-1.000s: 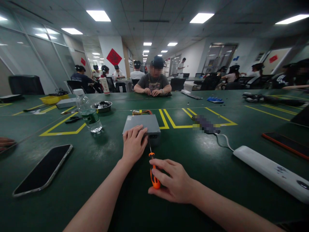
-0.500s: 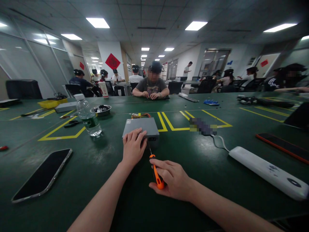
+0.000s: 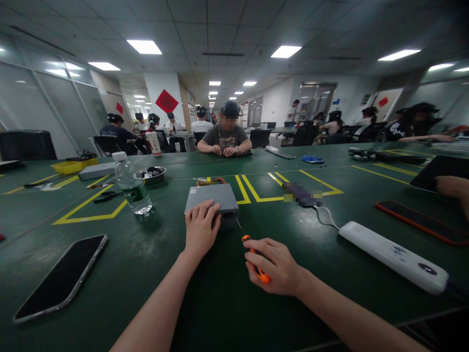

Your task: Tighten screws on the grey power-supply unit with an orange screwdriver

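Observation:
A grey metal computer power supply lies on the green table, with a bundle of coloured wires at its far side. My left hand grips its near left part, fingers over the top and thumb at the front face. My right hand is closed around a screwdriver with an orange and black handle. The screwdriver's thin shaft points up and left; its tip is near the front right corner of the power supply, apparently apart from it.
A water bottle, a metal bowl and a phone are on the left. On the right lie a white power strip and an orange-edged phone. Opposite sits a person; another person's hand shows at the right edge.
My right hand and the screwdriver have moved right, and the tip has drawn away from the front of the power supply. My left hand stays on the box. The view has tilted slightly.

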Demonstrator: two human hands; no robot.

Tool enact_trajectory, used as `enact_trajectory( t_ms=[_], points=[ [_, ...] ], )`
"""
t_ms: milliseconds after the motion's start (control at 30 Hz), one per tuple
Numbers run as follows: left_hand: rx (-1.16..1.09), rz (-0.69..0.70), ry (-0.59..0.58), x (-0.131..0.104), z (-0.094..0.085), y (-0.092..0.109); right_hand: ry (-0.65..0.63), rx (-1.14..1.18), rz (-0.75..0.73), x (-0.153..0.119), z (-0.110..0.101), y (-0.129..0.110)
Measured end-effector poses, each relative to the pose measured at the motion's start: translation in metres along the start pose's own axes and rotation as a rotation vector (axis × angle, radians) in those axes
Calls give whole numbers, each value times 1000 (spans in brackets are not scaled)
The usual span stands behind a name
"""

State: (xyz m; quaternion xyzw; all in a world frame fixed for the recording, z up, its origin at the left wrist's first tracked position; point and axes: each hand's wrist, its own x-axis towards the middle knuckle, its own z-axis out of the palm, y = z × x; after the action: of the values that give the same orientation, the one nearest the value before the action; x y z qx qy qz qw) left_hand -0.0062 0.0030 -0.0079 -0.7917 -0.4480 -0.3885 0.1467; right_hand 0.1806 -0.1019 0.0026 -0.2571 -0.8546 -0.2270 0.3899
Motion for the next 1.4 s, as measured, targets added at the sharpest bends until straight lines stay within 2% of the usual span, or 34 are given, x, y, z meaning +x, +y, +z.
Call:
enact_trajectory(
  t_ms=[733,933,1100,1233,1333,1400],
  points=[
    [-18,3,-4,-1,1,-1,-43,-8,43,-1,3,2],
    [-10,3,-7,0,1,-1,-135,33,53,-1,-1,-5],
    [-11,11,9,0,2,-1,-285,-51,-101,5,-10,-2],
    [7,14,6,0,2,-1,-211,-39,-187,1,-8,5],
    [32,5,-5,0,3,-2,-92,-6,-125,-5,-2,6],
    [36,7,-8,0,3,-2,-83,4,-83,-7,-1,3]
  ],
)
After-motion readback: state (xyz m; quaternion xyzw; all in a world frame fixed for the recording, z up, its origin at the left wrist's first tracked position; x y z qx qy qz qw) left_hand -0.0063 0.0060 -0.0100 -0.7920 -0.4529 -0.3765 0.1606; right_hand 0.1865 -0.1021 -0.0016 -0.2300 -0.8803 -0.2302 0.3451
